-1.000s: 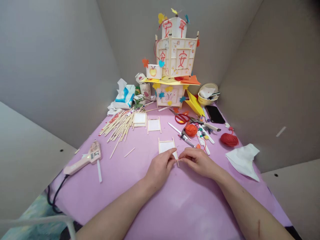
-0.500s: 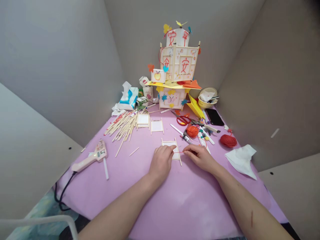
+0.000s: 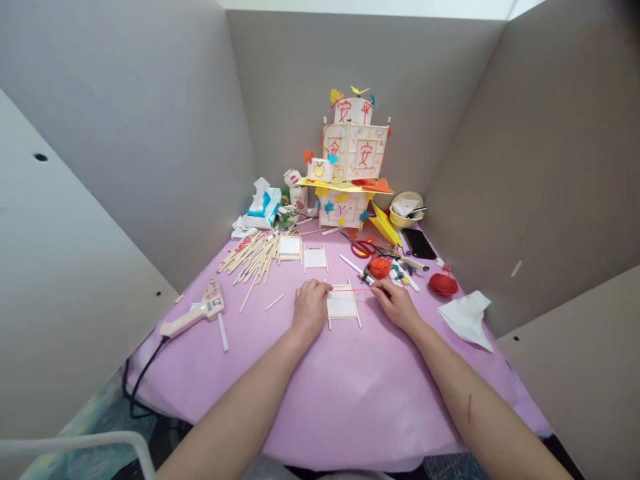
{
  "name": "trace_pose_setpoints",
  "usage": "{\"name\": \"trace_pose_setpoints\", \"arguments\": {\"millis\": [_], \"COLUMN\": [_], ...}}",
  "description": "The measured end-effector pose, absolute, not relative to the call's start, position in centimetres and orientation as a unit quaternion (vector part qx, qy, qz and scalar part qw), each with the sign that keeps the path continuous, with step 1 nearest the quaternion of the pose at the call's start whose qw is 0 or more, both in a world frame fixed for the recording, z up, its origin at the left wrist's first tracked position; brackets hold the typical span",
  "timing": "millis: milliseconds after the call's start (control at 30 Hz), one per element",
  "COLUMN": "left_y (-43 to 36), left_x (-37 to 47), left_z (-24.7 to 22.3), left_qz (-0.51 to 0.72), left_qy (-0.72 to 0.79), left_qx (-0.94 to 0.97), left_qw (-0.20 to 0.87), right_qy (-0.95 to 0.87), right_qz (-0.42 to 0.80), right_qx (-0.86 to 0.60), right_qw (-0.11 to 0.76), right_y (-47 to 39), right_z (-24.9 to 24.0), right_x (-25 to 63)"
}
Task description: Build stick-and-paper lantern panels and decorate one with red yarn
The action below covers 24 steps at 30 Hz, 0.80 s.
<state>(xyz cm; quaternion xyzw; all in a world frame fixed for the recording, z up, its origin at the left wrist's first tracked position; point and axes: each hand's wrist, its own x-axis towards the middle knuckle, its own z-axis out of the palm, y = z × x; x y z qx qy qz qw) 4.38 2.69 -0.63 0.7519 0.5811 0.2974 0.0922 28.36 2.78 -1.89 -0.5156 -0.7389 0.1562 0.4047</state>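
Observation:
A thin red thread (image 3: 350, 290) is stretched level between my two hands, across the upper part of a small stick frame with a white panel (image 3: 342, 305). My left hand (image 3: 312, 305) pinches one end at the frame's upper left corner. To the right of the frame, my right hand (image 3: 394, 301) pinches the other end, fingers pressed together. An orange-red ball of yarn (image 3: 379, 268) lies just beyond my right hand. Two more small framed panels, one at the left (image 3: 290, 247) and one nearer the middle (image 3: 315, 258), lie further back on the table.
A decorated paper lantern tower (image 3: 354, 160) stands at the back. Loose sticks (image 3: 255, 257) and a corded glue gun (image 3: 197, 312) lie left. Scissors (image 3: 364, 249), a phone (image 3: 420, 244), dark red yarn (image 3: 443, 285) and a tissue (image 3: 467, 318) are right on the purple tablecloth (image 3: 345, 400).
My hands have moved apart, drawing out a longer stretch of red thread, now across the frame's upper part. More of the white panel shows. The camera view has tilted up.

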Motion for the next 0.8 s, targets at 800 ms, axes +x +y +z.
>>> {"name": "trace_pose_setpoints", "arguments": {"millis": [800], "left_y": [2.3], "left_x": [4.3], "left_z": [-0.8], "left_qz": [0.362], "left_qy": [0.568], "left_qx": [0.733], "left_qw": [0.096], "right_qy": [-0.707], "right_qz": [0.093], "right_qx": [-0.545], "right_qw": [0.441], "right_y": [3.9], "right_z": [-0.7], "right_x": [24.1]}}
